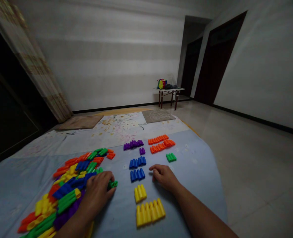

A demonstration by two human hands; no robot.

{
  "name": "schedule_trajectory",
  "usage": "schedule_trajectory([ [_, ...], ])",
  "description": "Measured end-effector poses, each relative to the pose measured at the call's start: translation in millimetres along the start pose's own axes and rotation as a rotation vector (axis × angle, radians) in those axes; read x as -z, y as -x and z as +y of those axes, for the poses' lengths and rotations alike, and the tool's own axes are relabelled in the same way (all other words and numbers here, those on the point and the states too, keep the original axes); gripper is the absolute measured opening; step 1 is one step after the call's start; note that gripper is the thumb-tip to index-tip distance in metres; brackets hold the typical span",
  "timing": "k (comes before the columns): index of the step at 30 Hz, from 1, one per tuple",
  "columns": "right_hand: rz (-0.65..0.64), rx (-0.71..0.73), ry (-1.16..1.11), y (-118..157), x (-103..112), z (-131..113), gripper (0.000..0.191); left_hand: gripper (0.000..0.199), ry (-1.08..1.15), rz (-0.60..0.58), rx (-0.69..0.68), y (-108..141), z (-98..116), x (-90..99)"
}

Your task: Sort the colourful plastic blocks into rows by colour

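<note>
My left hand [100, 188] is at the right edge of a mixed pile of colored plastic pieces [69, 183], its fingers closed on a green piece [113, 184]. My right hand [163, 177] hovers over the cloth with nothing visible in it, thumb and index finger slightly apart. It is just right of blue pieces [137, 175] lined up side by side. Nearer me lie yellow pieces [150, 213] in rows. Beyond the hands are purple pieces [133, 144], orange pieces [158, 139] in two rows, and a small green group [171, 157].
A pale blue cloth [198, 172] covers the table, with a floral cloth [121, 127] farther back. Two brown mats [158, 116] lie at the far edge. A small folding table [170, 89] with a colorful bag [162, 84] stands by the wall.
</note>
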State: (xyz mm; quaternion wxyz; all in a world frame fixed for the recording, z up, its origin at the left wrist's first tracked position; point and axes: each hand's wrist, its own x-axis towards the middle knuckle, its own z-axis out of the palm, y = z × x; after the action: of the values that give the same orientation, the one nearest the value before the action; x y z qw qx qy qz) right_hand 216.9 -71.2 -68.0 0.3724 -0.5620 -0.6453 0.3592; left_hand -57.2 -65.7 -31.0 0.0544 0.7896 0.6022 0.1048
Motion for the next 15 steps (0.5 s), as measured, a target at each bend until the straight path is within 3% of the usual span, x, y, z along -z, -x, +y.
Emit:
schedule_trajectory([
  [6,0.007,0.005,-0.016,1.2,3.3,-0.6,0.035,0.044,-0.032,-0.084,0.085,5.4,-8.2,7.8],
  [15,0.011,0.023,0.009,1.4,7.8,0.3,0.037,0.033,-0.073,-0.106,0.090,7.5,-4.7,10.4],
])
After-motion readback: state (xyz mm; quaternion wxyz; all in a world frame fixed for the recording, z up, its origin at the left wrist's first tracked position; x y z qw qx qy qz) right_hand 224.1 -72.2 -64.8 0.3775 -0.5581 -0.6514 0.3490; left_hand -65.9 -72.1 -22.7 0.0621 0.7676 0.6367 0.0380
